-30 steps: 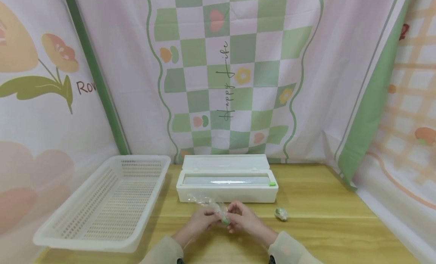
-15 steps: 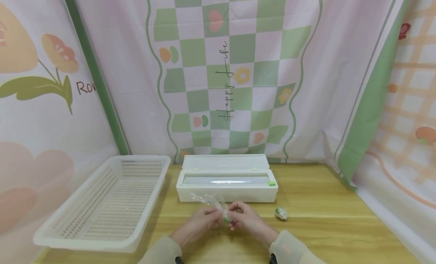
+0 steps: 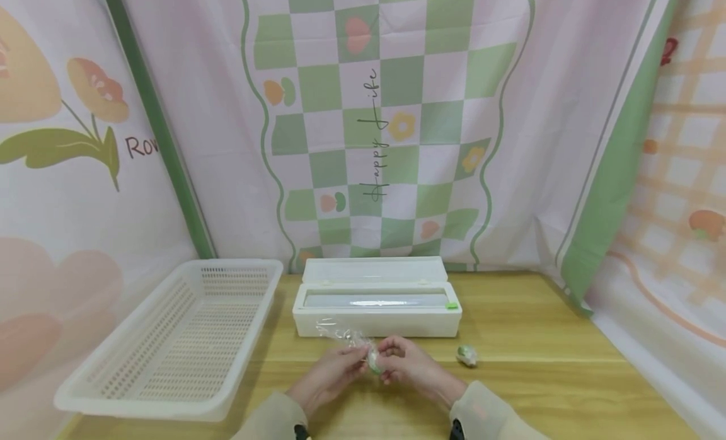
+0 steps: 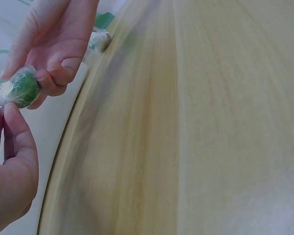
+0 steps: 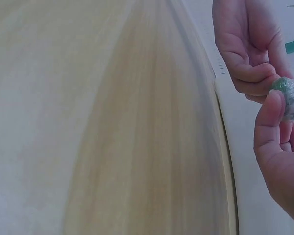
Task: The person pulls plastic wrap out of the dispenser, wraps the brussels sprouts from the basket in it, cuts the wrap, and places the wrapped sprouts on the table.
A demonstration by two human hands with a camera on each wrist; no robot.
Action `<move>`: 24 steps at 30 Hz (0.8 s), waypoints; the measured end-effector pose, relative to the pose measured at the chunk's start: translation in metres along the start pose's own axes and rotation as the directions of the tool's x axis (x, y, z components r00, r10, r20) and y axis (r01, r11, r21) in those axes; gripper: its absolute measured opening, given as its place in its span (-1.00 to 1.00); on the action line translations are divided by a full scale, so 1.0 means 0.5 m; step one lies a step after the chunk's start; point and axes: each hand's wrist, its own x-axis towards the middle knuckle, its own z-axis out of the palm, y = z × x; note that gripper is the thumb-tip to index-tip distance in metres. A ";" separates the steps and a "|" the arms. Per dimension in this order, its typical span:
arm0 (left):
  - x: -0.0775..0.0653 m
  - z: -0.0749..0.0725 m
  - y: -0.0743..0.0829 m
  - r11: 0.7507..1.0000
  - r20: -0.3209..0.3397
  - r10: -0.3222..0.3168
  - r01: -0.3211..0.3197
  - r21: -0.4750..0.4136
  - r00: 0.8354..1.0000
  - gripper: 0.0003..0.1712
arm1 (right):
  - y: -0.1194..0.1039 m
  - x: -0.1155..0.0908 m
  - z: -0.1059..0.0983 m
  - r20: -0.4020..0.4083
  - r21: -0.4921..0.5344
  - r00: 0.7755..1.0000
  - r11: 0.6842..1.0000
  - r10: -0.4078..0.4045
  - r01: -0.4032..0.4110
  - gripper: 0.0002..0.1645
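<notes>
A small round green-and-white item [image 3: 374, 362] wrapped in clear cling film is between my two hands, in front of the white box. My left hand [image 3: 334, 374] pinches the gathered film beside it between thumb and fingers. My right hand [image 3: 414, 368] grips the wrapped ball with thumb and fingertips. Loose film [image 3: 339, 330] trails up and left toward the box. In the left wrist view the ball [image 4: 25, 88] shows its green side under shiny film. The right wrist view shows the right thumb [image 5: 272, 110] pressed on the ball [image 5: 288, 98].
Behind the hands stands a white cling film box [image 3: 377, 323], lid up, with the roll [image 3: 377, 301] inside and a green tab [image 3: 451, 306] at its right. A second wrapped green-and-white ball [image 3: 467, 356] lies to the right. A white slotted basket [image 3: 225, 389] is at left on the wooden table [image 3: 539, 389].
The wrapped ball has turned a little between the fingers and more of it shows. The loose film tail has shifted over the box front. Both hands stay in nearly the same place.
</notes>
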 end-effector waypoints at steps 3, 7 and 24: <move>0.002 0.000 0.002 1.000 -0.017 0.004 -0.004 -0.004 1.000 -0.74 | -0.004 -0.003 0.000 0.027 0.010 1.000 1.000 0.002 -0.002 -0.66; 0.004 0.001 0.002 1.000 -0.026 0.015 -0.015 -0.002 1.000 -0.79 | -0.008 -0.006 0.000 0.043 0.034 0.999 0.999 0.000 -0.002 -0.65; -0.002 -0.009 0.016 0.999 0.107 -0.029 0.026 0.023 0.994 -0.45 | 0.006 -0.005 0.003 -0.013 0.019 0.999 0.999 0.049 -0.049 -0.67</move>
